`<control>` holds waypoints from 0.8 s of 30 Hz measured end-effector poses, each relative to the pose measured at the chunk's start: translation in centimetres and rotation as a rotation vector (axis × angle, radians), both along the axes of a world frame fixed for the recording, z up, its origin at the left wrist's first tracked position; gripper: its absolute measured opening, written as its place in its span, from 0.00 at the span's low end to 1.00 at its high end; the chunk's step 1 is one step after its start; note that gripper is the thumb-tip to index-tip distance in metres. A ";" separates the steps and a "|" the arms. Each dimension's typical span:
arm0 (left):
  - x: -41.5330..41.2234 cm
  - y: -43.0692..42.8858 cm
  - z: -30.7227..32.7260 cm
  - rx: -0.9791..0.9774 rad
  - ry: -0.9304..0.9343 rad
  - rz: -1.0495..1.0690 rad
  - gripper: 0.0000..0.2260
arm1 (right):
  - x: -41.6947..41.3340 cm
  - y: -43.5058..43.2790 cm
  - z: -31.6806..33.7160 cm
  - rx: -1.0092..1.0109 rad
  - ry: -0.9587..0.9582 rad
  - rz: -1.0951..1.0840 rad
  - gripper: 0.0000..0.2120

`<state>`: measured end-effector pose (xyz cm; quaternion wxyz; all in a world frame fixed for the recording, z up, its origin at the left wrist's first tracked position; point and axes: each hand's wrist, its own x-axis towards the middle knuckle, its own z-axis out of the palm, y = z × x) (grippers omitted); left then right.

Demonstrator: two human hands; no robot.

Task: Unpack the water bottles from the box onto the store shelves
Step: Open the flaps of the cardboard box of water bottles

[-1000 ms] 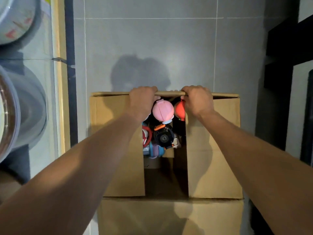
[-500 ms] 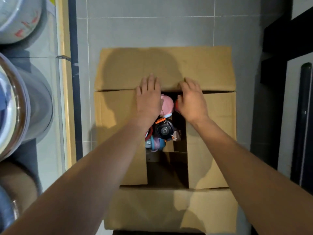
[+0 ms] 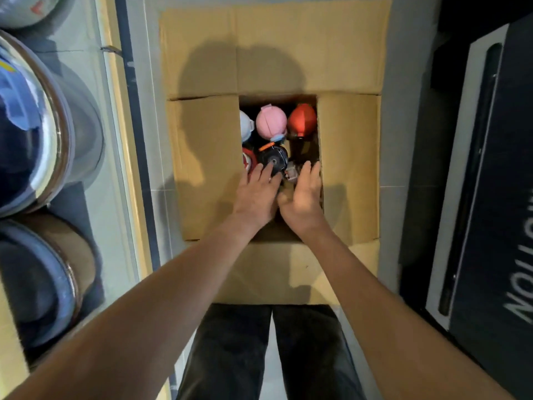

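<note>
Water bottles [image 3: 271,122] upright, lids up, packed in the box [image 3: 207,168] on the floor [image 3: 403,125]; far flap [image 3: 274,47] laid back for access; left hand [image 3: 256,194] fingers [image 3: 267,171] apart, tips on black lid [image 3: 272,157]; right hand [image 3: 302,194] fingers straight, together, empty; judged: choosing a bottle to lift.

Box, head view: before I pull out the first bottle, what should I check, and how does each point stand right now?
1. Far flap folded back: ok.
2. Side flaps out of the way: not ok. The left flap and right flap lie flat over the opening, leaving a narrow gap.
3. A bottle within reach: ok. The black-lidded bottle is at the fingertips of the left hand.
4. Grip on a bottle: not ok. The left hand and right hand are both open and hold nothing.
5. Free spot to set the bottle down: cannot tell from this view.
</note>
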<state>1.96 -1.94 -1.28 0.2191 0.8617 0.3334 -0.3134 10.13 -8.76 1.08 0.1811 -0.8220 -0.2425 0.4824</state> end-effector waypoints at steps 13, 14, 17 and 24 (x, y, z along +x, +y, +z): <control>8.5 -4.1 0.6 -0.060 -0.093 -0.094 0.35 | 11.2 -9.1 -0.2 -0.428 -0.306 -0.042 0.46; 8.2 -4.4 -0.2 -0.061 -0.077 -0.088 0.35 | 11.6 -9.4 -1.3 -0.439 -0.306 -0.032 0.47; 7.3 -5.3 -3.3 -0.099 -0.026 -0.062 0.36 | 12.6 -10.5 -4.9 -0.422 -0.279 -0.038 0.49; 6.4 -6.4 -7.6 -0.130 -0.046 -0.063 0.33 | 14.4 -11.4 -9.9 -0.301 -0.326 -0.166 0.39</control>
